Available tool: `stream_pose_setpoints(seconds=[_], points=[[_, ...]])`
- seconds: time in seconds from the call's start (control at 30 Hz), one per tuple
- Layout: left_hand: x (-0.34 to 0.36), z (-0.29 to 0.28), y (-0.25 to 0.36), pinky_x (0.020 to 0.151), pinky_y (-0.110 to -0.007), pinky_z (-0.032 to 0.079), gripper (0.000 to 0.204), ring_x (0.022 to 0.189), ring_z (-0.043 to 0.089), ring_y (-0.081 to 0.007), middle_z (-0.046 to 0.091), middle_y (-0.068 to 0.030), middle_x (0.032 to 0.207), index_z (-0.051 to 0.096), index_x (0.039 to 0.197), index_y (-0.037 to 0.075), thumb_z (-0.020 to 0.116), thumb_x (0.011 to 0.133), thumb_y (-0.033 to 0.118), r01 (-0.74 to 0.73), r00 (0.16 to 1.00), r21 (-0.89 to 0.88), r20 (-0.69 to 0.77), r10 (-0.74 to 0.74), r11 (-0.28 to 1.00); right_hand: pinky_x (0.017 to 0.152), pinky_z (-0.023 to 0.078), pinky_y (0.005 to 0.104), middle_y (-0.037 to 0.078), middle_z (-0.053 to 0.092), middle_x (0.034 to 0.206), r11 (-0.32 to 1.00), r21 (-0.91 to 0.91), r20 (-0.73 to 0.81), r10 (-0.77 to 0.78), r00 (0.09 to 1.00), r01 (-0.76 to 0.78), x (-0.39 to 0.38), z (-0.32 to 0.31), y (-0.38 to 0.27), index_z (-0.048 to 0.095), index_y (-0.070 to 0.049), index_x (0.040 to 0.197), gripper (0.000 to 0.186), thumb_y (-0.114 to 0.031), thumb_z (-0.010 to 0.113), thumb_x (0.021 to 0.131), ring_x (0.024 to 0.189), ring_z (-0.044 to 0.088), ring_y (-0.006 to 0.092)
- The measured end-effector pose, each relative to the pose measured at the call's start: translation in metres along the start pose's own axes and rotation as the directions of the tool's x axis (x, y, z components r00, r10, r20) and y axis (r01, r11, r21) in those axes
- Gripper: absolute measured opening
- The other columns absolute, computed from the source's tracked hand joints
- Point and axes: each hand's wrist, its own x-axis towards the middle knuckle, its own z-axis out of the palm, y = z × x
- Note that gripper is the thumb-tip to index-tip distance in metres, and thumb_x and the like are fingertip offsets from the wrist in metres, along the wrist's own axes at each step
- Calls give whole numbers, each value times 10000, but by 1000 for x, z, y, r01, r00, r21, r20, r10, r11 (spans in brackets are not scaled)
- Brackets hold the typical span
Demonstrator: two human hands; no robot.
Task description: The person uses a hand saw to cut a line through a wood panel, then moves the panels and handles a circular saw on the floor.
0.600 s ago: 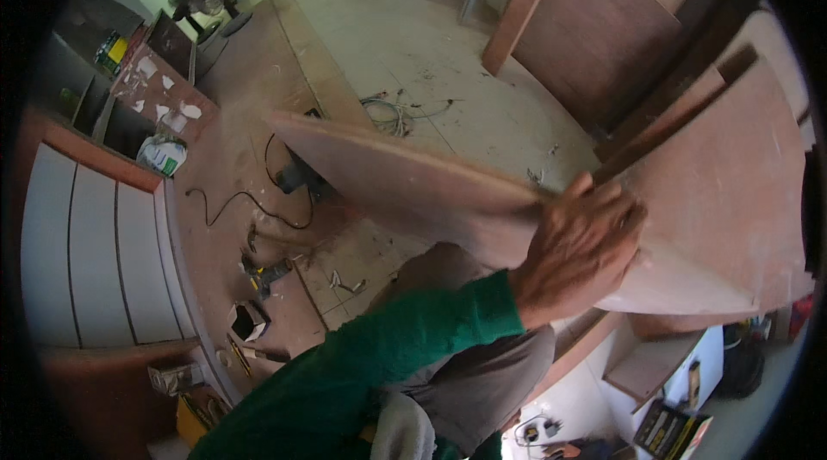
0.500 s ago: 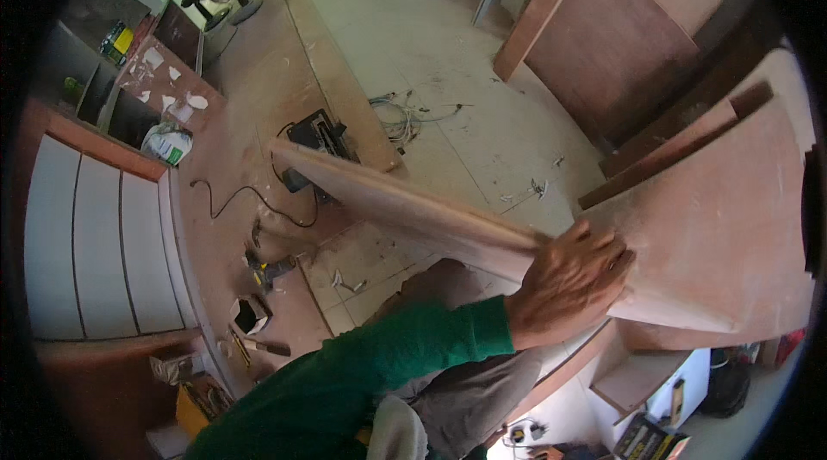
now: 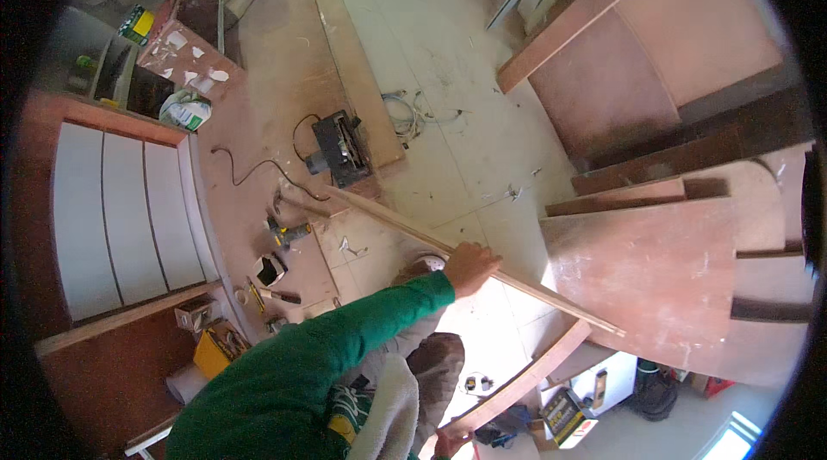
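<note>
My left hand [image 3: 472, 270], at the end of a green sleeve, is closed over the upper edge of a long wooden panel [image 3: 560, 306]. The panel is seen nearly edge-on and slants from the workbench side down toward the right. At the bottom of the view my right hand [image 3: 451, 443] shows only in part, its fingers closed round the near end of a narrow wooden board [image 3: 534, 374]. That board runs up and right, toward the lower end of the panel. My knees and shoes are partly visible below the left arm.
A dark power tool [image 3: 341, 148] lies on the workbench [image 3: 284, 55], with a cordless drill [image 3: 287, 233], a hammer [image 3: 297, 204] and an open box [image 3: 270, 269] nearer. Large wooden sheets [image 3: 637, 270] are stacked at right. Coiled cable [image 3: 405, 113] lies on the floor.
The panel has moved away from the sheets at right and turned more edge-on, my left hand shifting left with it. My right hand and the narrow board now show more. The whole view has shifted.
</note>
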Motion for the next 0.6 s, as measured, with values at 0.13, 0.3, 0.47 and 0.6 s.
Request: stream_pose_setpoints(seconds=[0.13, 0.3, 0.47, 0.6], points=[[8, 1, -10, 737, -554, 564, 156, 856, 750, -378, 741, -147, 894, 722, 952, 85, 665, 951, 230, 10, 1000, -12, 28, -9, 1000, 1271, 117, 776, 90, 752, 1338, 960, -275, 119, -12, 993, 44, -48, 67, -64, 731, -188, 1388, 646, -589, 853, 897, 1157, 710, 270], [-28, -14, -20, 766, -603, 536, 201, 860, 734, -409, 726, -186, 883, 688, 920, 77, 642, 971, 266, 6, 1000, -145, 2, -6, 989, 1241, 201, 724, 131, 721, 1348, 803, -588, 242, 61, 968, 97, -81, 170, -128, 651, -140, 1414, 746, -533, 899, 830, 1197, 683, 309], [-46, -141, -1, 772, -594, 541, 191, 883, 744, -393, 736, -156, 908, 724, 1062, 103, 716, 912, 221, 103, 986, -62, 137, -94, 993, 1210, 286, 673, 171, 690, 1359, 661, -727, 305, 70, 950, 185, -96, 233, -172, 571, -92, 1440, 863, -476, 945, 763, 1237, 655, 348], [-57, -248, -2, 835, -569, 562, 306, 959, 757, -392, 776, -151, 1059, 756, 1169, 134, 747, 868, 190, 348, 916, -35, 224, -332, 937, 1186, 354, 632, 203, 665, 1368, 564, -782, 369, 76, 926, 265, -101, 276, -199, 506, -53, 1460, 965, -431, 982, 710, 1269, 633, 380]])
